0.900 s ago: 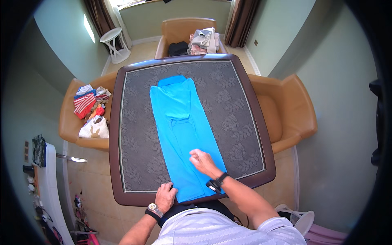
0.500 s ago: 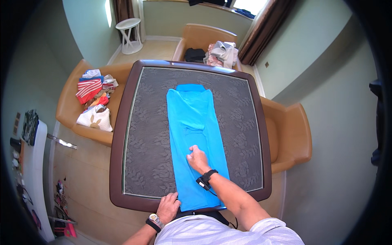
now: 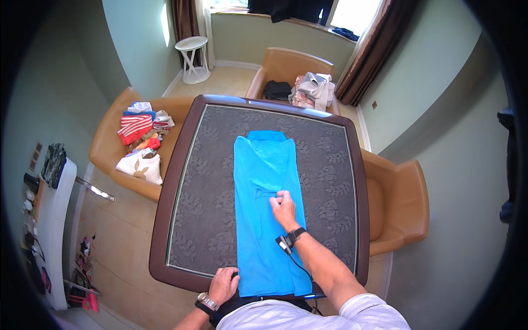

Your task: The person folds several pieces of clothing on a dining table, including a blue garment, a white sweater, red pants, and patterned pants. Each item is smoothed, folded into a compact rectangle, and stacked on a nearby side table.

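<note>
A bright blue collared shirt [image 3: 263,165], folded into a long strip, lies on the table with its collar at the far end and its hem at the near edge. My right hand [image 3: 284,211] is over the middle of the shirt, just below a fold line, with fingers curled in and no cloth visibly lifted. At the shirt's near left corner, my left hand [image 3: 224,286] rests on the table's rim, fingers stretched toward the hem. A small dark spot shows by its fingertips; I cannot make out what it is.
The table [image 3: 203,198] has a dark patterned top and brown rim. Tan armchairs stand around it: the left one [image 3: 107,146] bears piled clothes [image 3: 137,129], the far one more garments [image 3: 313,91], and one stands at the right [image 3: 404,203]. A white stool [image 3: 192,58] is farther back.
My right hand has shifted right across the shirt, closer to the fold line. My left hand stays by the near corner. The whole view has tilted up a little.
</note>
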Motion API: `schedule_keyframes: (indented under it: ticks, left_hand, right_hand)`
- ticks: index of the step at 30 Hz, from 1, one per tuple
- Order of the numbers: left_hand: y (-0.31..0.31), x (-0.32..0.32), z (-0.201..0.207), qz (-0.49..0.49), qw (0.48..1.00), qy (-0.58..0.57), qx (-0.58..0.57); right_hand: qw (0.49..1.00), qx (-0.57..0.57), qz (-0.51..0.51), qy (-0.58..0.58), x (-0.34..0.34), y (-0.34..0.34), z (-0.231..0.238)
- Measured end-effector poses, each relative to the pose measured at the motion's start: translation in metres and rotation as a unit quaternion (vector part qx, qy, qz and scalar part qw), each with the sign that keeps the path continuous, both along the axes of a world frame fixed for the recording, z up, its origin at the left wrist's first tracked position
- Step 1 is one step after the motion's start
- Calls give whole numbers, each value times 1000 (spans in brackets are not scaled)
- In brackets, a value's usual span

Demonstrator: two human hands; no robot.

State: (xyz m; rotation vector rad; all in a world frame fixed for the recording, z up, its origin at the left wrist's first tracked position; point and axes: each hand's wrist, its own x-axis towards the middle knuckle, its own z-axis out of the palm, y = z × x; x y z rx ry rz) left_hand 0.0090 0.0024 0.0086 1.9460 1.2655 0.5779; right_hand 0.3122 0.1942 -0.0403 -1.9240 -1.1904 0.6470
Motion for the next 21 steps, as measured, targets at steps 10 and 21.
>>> schedule_keyframes:
  ticks: [10,21]
  left_hand:
    - [22,37,-26,152,980,60,-112]
    - [25,30,-26,145,974,57,-165]
  right_hand:
    - [993,-104,-40,48,42,72,-15]
    - [991,-70,18,-110,92,139,3]
